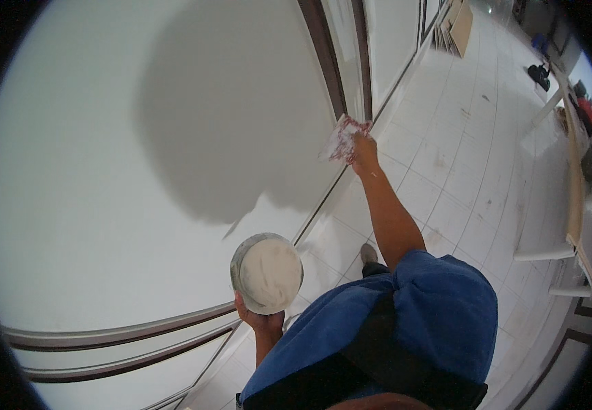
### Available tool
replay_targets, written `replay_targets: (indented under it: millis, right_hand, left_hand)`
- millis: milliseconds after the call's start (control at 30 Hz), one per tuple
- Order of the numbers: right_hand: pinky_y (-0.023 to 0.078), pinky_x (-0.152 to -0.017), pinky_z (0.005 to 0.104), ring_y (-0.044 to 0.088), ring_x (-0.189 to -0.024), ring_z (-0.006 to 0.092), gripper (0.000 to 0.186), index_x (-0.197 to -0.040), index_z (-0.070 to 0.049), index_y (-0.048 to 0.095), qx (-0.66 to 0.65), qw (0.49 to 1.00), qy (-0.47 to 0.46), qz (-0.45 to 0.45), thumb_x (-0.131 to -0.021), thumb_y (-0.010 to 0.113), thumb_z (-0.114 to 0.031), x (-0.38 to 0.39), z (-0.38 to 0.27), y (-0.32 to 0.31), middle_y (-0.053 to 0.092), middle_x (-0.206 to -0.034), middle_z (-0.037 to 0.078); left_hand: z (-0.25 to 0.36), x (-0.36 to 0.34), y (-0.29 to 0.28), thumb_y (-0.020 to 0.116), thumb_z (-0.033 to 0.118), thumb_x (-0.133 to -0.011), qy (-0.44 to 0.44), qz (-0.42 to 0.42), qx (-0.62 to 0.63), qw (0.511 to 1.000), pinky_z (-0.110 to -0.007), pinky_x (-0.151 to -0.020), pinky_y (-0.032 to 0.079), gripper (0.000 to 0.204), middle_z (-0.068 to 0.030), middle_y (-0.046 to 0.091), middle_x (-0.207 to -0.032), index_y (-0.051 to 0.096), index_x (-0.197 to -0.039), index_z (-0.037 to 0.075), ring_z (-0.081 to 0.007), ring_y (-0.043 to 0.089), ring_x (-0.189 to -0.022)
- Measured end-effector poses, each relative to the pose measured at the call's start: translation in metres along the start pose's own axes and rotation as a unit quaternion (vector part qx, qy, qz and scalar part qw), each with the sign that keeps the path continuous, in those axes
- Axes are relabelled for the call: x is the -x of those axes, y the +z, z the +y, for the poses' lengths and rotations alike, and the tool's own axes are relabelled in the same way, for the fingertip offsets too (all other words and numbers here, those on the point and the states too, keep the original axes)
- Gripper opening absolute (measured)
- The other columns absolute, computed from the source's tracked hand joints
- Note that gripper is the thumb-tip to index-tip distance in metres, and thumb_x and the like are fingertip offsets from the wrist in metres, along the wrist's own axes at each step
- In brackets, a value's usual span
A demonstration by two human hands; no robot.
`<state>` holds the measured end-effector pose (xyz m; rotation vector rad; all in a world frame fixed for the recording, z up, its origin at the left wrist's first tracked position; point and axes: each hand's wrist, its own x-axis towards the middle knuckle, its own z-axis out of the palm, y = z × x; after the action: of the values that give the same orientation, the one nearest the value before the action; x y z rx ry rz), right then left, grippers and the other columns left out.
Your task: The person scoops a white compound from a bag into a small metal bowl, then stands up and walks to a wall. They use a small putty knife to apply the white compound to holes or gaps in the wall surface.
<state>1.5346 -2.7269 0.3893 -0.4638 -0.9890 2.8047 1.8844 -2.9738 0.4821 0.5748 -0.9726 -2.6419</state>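
so both hands are busy and well apart. the left hand (263,322) is cupped around the lower edge of a round bowl (239,270), thumb or finger up its side. the bowl is loaded with pale creamy paste (272,277), smeared unevenly on top, and it's held out in front of the body, just beside the white wall (71,171).

right arm is stretched way out, and the right hand (364,154) is clamped on a crumpled red-and-white rag (346,139) (could be thin plastic, can't really tell). the rag is up near the ends of two dark trim strips (327,55), though i can't tell if it's actually touching the wall.

there's a big round shadow (207,102) across the wall, and more trim (118,328) down at the lower left. person's in a blue shirt (439,287) with a black strap (371,328) over it, one shoe (369,254) showing on the white tile floor (446,150). some flat boards (456,31) lean farther along the wall.
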Motion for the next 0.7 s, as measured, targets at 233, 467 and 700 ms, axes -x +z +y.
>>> replay_targets:
  millis: [233, 467, 700]
  right_hand:
    - [0.049, -0.061, 0.0372, 0.057, -0.072, 0.0189, 0.019, -0.104, -0.002, 0.059, 0.023, 0.988, 0.111, 0.101, -0.088, 0.051, -0.004, -0.001, 0.075, -0.053, 0.057, -0.087, 0.005]
    - [0.046, -0.055, 0.0386, 0.057, -0.069, 0.0183, 0.014, -0.098, -0.004, 0.059, 0.052, 0.985, 0.128, 0.102, -0.088, 0.050, -0.006, -0.021, 0.125, -0.108, 0.056, -0.083, 0.005]
    - [0.040, -0.048, 0.0358, 0.051, -0.059, 0.0167, 0.013, -0.094, -0.006, 0.061, 0.113, 0.965, 0.180, 0.156, -0.088, 0.052, -0.013, -0.032, 0.156, -0.140, 0.052, -0.070, 0.004]
  left_hand:
    - [0.001, -0.003, -0.010, 0.048, 0.055, -0.091, -0.003, 0.028, -0.032, 0.999, -0.054, -0.104, 0.044, 0.068, -0.0135, 0.046, -0.144, 0.042, -0.143, 0.012, -0.0355, 0.047, -0.129]
    - [0.004, 0.004, 0.000, 0.051, 0.056, -0.089, -0.002, 0.045, -0.072, 0.996, -0.054, -0.103, 0.044, 0.070, -0.0119, 0.046, -0.144, 0.043, -0.143, 0.013, -0.0341, 0.048, -0.128]
    - [0.005, 0.005, 0.009, 0.049, 0.057, -0.089, -0.030, 0.107, -0.078, 0.991, -0.053, -0.100, 0.046, 0.068, -0.0105, 0.048, -0.141, 0.045, -0.141, 0.013, -0.0330, 0.050, -0.125]
